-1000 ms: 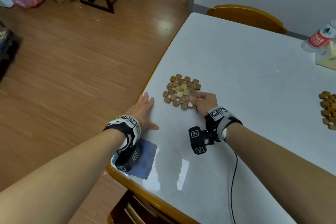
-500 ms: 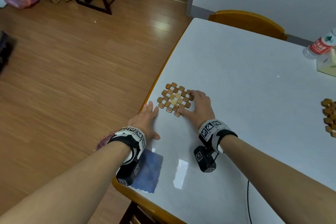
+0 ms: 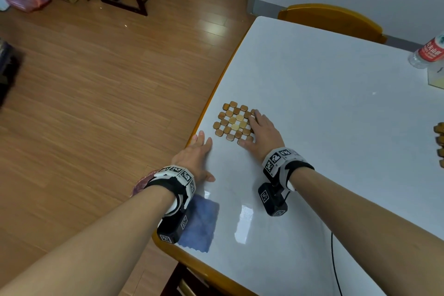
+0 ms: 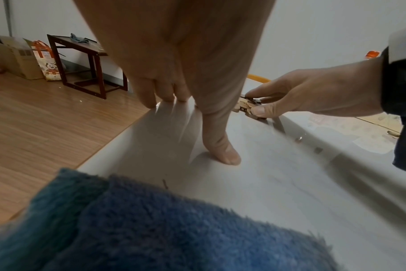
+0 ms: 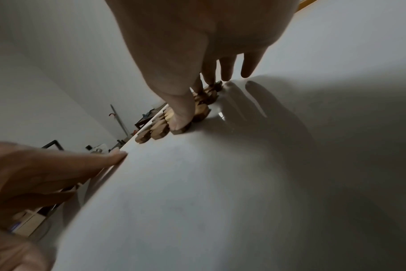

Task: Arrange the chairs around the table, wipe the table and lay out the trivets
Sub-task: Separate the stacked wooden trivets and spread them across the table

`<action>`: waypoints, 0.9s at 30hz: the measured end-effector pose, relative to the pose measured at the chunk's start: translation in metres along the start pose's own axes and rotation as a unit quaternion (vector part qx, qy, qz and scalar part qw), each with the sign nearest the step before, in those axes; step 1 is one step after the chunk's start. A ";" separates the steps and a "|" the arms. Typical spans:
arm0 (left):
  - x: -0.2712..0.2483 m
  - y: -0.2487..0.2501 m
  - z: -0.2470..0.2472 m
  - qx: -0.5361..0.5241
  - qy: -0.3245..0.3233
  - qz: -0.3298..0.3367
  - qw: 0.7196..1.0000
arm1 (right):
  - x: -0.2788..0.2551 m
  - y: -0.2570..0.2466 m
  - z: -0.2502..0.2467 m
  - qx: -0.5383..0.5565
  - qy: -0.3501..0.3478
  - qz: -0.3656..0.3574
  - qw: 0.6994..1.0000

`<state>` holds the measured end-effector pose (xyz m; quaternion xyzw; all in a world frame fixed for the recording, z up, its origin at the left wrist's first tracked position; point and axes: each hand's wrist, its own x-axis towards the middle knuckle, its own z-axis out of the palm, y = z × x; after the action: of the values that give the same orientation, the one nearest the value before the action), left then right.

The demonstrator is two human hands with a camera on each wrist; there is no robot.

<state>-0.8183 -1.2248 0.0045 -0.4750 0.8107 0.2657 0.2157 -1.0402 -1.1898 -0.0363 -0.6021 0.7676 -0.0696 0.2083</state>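
A square wooden trivet (image 3: 231,122) of small brown and pale tiles lies flat on the white table (image 3: 324,94), close to its left edge. My right hand (image 3: 263,136) rests on the trivet's right side with straight fingers, and the thumb presses its near corner (image 5: 179,126). My left hand (image 3: 195,155) lies flat on the table edge, just left of the trivet and apart from it. A blue cloth (image 3: 200,223) lies under my left wrist (image 4: 151,229). A second trivet (image 3: 440,144) shows at the right border.
A yellow wooden chair (image 3: 331,19) is tucked in at the far side, and another chair (image 3: 182,281) at the near corner. A water bottle (image 3: 430,51) and a pale box (image 3: 436,77) stand at the far right. Left of the table is wooden floor (image 3: 96,103).
My right hand went from pinching the trivet's near corner to lying flat on its right side. The trivet sits a little nearer the left edge. The left hand stayed put.
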 end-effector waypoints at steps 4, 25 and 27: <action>0.003 0.003 0.000 0.010 -0.010 -0.006 1.000 | 0.004 0.022 -0.008 0.013 0.003 0.025 1.000; 0.005 0.004 -0.001 0.020 -0.013 -0.006 1.000 | -0.052 0.063 -0.025 0.102 0.087 0.035 0.990; -0.003 0.005 -0.006 -0.028 0.011 0.005 1.000 | -0.081 0.062 -0.042 0.124 0.117 0.039 0.985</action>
<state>-0.8220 -1.2249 0.0121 -0.4800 0.8074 0.2842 0.1919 -1.0978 -1.1021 -0.0015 -0.5291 0.7950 -0.2260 0.1922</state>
